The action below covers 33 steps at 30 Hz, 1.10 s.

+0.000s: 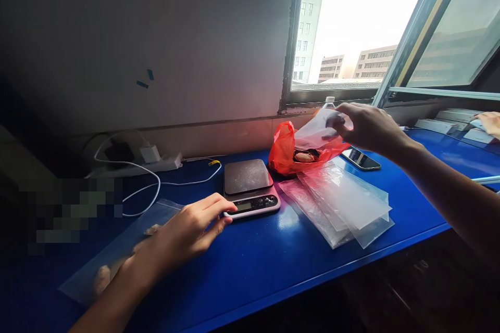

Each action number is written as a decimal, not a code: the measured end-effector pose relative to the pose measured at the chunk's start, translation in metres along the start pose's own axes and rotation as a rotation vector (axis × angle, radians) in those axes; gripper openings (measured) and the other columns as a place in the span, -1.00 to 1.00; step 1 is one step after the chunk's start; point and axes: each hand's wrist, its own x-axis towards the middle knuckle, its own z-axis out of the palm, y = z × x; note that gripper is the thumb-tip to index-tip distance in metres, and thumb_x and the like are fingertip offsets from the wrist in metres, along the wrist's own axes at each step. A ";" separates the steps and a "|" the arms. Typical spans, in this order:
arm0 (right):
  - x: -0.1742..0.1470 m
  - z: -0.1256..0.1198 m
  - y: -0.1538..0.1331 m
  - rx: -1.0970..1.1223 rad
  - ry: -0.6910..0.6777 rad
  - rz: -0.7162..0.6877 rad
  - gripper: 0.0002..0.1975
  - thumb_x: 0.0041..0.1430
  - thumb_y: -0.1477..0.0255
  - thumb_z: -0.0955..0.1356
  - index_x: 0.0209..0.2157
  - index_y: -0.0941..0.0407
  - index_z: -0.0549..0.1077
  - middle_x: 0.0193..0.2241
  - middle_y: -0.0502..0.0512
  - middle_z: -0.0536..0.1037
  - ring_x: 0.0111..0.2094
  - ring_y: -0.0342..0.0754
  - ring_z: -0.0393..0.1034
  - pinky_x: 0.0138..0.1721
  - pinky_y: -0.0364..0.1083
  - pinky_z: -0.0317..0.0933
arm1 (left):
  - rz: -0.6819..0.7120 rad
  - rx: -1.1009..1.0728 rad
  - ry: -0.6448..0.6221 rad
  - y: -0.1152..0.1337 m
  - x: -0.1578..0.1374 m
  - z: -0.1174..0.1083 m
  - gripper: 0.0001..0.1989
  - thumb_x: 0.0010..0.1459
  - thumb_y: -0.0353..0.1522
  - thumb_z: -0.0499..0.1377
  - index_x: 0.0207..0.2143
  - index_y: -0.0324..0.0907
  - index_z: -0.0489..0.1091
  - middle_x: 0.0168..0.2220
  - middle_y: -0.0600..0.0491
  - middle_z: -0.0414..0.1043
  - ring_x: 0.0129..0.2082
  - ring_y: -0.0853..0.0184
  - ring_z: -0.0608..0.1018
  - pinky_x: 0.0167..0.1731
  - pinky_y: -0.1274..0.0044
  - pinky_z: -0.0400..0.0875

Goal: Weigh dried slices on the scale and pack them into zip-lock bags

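Note:
My left hand (195, 223) is closed at the front left corner of a digital kitchen scale (248, 177), index finger and thumb against its edge. Nothing lies on the scale's plate. Beneath my left forearm is a clear zip bag (133, 239) with several brownish lumps in it. Raised at the right, my right hand (363, 122) pinches a translucent plastic bag (312, 130). That bag hangs over an open red plastic bag (283, 151), where a light brown lump (304, 157) shows. In front of it several flat clear bags (344, 203) lie fanned out.
A phone (361, 158) lies behind the flat bags on the blue table (250, 276). A power strip (167, 162) with a charger and white cable runs along the wall. A bottle (329, 101) stands by the window. Another person's hand (490, 124) is near white boxes (437, 125).

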 end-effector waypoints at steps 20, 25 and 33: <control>0.041 -0.032 -0.008 0.247 0.722 0.253 -0.79 0.18 0.45 0.28 -0.28 0.24 0.53 -0.32 0.21 0.57 -0.31 -0.02 0.45 -0.23 0.04 0.21 | -0.022 0.043 -0.026 0.003 -0.002 -0.003 -0.79 0.25 -0.40 0.05 -0.14 -0.14 0.44 -0.21 0.00 0.52 -0.29 0.28 0.57 -0.33 0.52 0.44; -0.012 -0.015 -0.074 1.111 0.804 0.184 -0.92 0.21 0.41 0.27 -0.25 0.08 0.36 -0.52 0.00 0.42 -0.51 -0.06 0.44 -0.53 -0.08 0.26 | -0.108 -0.207 0.155 0.003 -0.005 0.002 -0.67 0.28 -0.21 0.08 0.05 -0.08 0.34 -0.11 -0.01 0.50 -0.18 0.25 0.54 -0.23 0.48 0.47; -0.077 0.038 -0.145 1.504 0.062 0.034 -0.88 0.28 0.31 0.24 -0.17 -0.04 0.17 -0.41 0.01 0.47 -0.36 -0.02 0.46 -0.28 0.03 0.30 | -0.388 -0.595 0.364 -0.015 -0.002 -0.003 -0.22 0.19 0.07 0.06 0.30 -0.12 -0.07 0.28 -0.25 0.16 0.17 0.08 0.38 0.03 0.31 0.37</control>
